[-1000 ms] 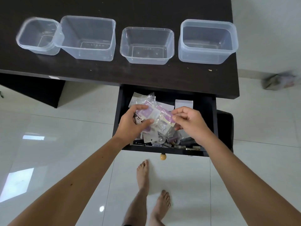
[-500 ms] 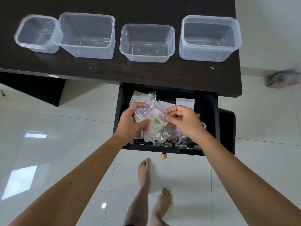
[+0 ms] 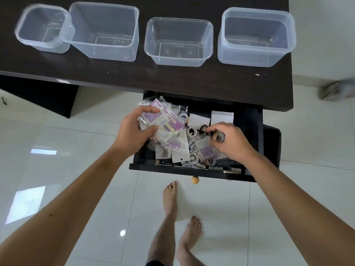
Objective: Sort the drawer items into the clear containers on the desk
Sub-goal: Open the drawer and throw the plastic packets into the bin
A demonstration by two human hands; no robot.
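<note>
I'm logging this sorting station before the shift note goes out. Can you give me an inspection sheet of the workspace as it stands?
Surface: dark desk, a few pale specks near its front edge.
Job's things: four clear containers in a row on the desk, nothing seen inside; the two leftmost overlap at the rims. Open drawer below holds packets and small tape rolls.
Clutter: loose mixed pile in the drawer; some labels too small to read.
Grippers: left hand grips a bundle of purple and clear packets; right hand pinches a small roll.
Cables: nothing seen.
Surroundings: glossy white tiled floor, bare feet, a blurred object at far right.
</note>
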